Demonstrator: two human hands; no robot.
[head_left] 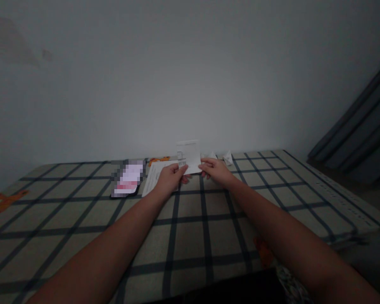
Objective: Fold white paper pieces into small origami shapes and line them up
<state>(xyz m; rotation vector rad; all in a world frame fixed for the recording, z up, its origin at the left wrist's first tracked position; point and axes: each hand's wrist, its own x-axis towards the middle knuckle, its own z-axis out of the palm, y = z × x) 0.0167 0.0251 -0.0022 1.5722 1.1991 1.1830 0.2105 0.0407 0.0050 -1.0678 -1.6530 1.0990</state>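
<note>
A small white sheet of paper [190, 155] stands upright between both hands near the far side of the bed. My left hand [170, 178] pinches its lower left edge with closed fingers. My right hand [215, 169] pinches its lower right edge. A larger printed sheet [154, 177] lies flat on the checked bedcover [190, 228] just under my left hand.
A phone with a lit, blurred screen [128, 179] lies left of the printed sheet. Two small folded white paper pieces [228, 157] sit by the wall. Orange scraps [1, 202] lie at the left edge. A dark curtain [357, 135] hangs at right.
</note>
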